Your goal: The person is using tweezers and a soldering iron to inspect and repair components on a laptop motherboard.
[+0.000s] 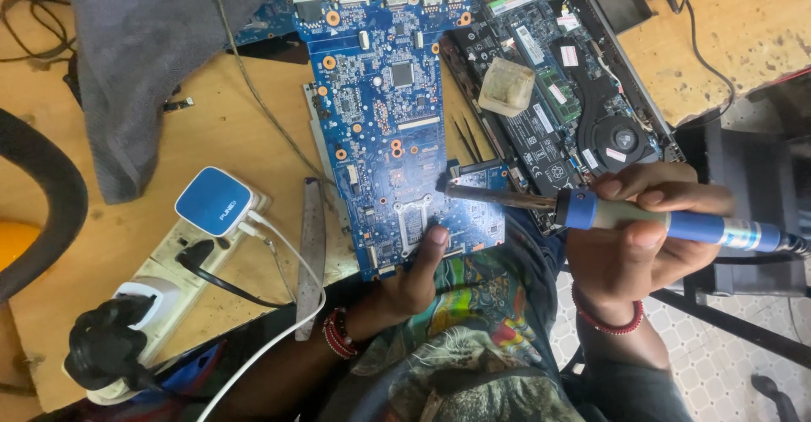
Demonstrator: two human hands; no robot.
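A blue laptop circuit board (384, 109) lies on the wooden workbench (211, 135). My left hand (414, 274) grips the board's near edge, thumb pressed on its lower part. My right hand (638, 236) is wrapped around a blue-handled soldering iron (608, 212). The iron's metal shaft points left, and its tip (448, 190) sits at the board's right edge. Both wrists wear red bead bracelets.
An opened laptop base (574, 92) with a fan lies to the right of the board, a small translucent tub (507, 87) resting on it. A white power strip (169, 261) with a blue-topped charger and a black plug sits at left. Grey cloth (152, 42) covers the upper left.
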